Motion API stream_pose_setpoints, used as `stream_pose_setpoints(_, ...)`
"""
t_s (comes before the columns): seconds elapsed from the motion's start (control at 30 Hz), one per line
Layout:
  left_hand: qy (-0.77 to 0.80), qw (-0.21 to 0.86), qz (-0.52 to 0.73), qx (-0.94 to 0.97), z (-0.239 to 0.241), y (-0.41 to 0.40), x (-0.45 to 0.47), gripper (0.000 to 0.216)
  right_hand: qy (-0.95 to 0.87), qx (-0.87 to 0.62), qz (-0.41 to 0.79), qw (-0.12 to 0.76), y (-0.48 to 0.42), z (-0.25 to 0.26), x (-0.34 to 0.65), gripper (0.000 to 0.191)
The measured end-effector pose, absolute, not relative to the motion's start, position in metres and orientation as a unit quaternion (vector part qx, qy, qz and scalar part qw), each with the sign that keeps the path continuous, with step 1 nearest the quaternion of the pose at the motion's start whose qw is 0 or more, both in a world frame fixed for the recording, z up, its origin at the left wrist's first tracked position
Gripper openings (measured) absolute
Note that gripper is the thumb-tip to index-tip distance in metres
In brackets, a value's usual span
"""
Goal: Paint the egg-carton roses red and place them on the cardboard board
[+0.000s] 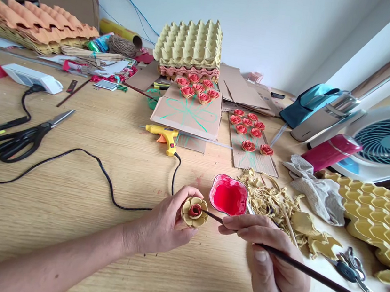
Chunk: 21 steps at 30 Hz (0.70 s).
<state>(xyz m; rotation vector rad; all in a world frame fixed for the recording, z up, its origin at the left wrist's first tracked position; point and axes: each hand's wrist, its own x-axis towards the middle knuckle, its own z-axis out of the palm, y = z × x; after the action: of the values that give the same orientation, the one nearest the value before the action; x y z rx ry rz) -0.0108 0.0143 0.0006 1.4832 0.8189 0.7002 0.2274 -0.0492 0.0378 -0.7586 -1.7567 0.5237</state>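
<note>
My left hand (166, 220) is closed around a pale egg-carton flower (200, 220), its petals facing up and its centre painted red. In my right hand (274, 255) I grip a long dark paintbrush (294, 260); its tip touches the flower near the red centre. Just beyond my hands stands a small scalloped dish (213, 191) holding red paint. Painted red flowers (186, 91) sit on a cardboard sheet (188, 112) with green lines, and several more red flowers (248, 145) rest on another cardboard piece (255, 162) to its right.
A yellow glue gun (168, 135) lies mid-table, its black cord running left. Large black scissors (32, 138) lie at left. Carton scraps (274, 196), a grey cloth (320, 194), keys (352, 269) and yellow egg trays (375, 211) crowd the right. Stacked egg trays (189, 43) stand at the back.
</note>
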Motion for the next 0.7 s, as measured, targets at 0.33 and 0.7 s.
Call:
stream_pose_setpoints(0.33, 0.254, 0.711, 0.243, 0.61, 0.002, 0.022, -0.019, 0.054, -0.653, -0.337, 0.297, 0.61, -0.044, 0.025, 0.229, 0.024)
stream_pose_setpoints(0.7, 0.254, 0.73, 0.226, 0.592, 0.02, 0.02, -0.02, 0.055, -0.665, -0.341, 0.302, 0.591, -0.04, 0.026, 0.227, 0.022)
